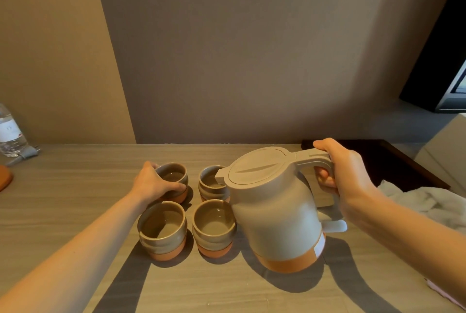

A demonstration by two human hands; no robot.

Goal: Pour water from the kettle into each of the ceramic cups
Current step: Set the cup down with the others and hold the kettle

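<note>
Head view showed a pale wood-grain table (75,212) against a grey-brown fabric wall panel (239,48). The right hand (345,176) gripped the handle of the beige plastic kettle with an orange base (274,212), tilted, its spout over the far-right of four grey-and-terracotta ceramic cups (214,227). The left hand (151,184) clasped the far-left cup (174,181).

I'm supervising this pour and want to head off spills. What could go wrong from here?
1. The kettle spout sits over the far right cup, whose near side it hides; overfilling might go unnoticed.
2. The four cups stand close together, so a tilt or swing of the kettle could knock the near right cup.
3. The left hand steadies only the far left cup; the others could shift if bumped.
</note>
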